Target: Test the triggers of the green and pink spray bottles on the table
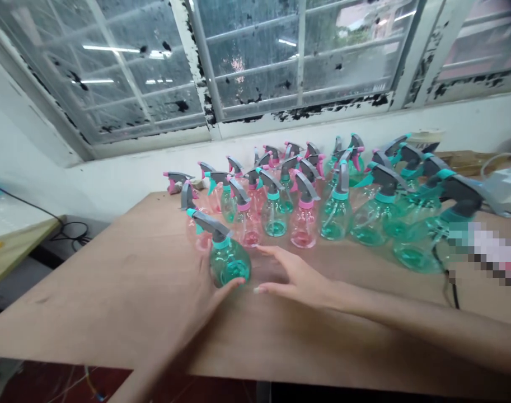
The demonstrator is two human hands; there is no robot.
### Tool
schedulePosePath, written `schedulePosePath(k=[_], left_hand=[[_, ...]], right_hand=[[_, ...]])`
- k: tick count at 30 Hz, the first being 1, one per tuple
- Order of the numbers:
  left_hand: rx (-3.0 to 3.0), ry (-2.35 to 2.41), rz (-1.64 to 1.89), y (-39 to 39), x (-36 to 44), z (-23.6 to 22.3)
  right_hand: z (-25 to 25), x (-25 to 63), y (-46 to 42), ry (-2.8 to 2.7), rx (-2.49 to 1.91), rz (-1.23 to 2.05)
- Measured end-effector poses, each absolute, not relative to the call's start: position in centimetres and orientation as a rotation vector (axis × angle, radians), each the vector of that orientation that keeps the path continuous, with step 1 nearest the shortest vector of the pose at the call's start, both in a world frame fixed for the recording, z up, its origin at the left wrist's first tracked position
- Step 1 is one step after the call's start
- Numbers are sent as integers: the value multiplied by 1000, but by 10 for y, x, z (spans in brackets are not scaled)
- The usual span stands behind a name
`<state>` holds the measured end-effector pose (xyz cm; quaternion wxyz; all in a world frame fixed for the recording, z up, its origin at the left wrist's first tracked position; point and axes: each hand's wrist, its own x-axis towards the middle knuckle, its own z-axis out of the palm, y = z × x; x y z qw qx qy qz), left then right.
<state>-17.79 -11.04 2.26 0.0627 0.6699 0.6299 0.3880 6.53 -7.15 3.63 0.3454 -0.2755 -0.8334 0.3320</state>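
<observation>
A teal spray bottle (pixel 229 262) with a grey trigger head stands on the wooden table (pixel 112 291), a little in front of the other bottles. My left hand (pixel 205 299) reaches up from below and wraps round the bottle's base, thumb on its front. Just to its right, my right hand (pixel 299 275) lies low over the table with fingers stretched out towards the bottle, holding nothing. The fingertips sit a short way from the bottle.
Several pink (pixel 303 224) and teal (pixel 337 215) spray bottles crowd the back and right of the table under a grimy window (pixel 255 61). A white device (pixel 509 187) and a black cable (pixel 450 285) lie at the right. Another table (pixel 15 240) stands at the left.
</observation>
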Motion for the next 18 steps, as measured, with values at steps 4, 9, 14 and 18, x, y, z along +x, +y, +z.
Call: schedulePosePath(k=[4, 9, 14, 18], left_hand=[[2018, 1991, 1086, -110, -204, 19], [1740, 2204, 1440, -89, -229, 32], [1737, 2212, 1368, -34, -249, 37], [1760, 2081, 1318, -4, -260, 29]], right_hand=[[33, 52, -62, -2200, -830, 793], [40, 23, -55, -2204, -987, 639], [43, -5, -58, -2131, -980, 622], [44, -23, -57, -2105, -1023, 622]])
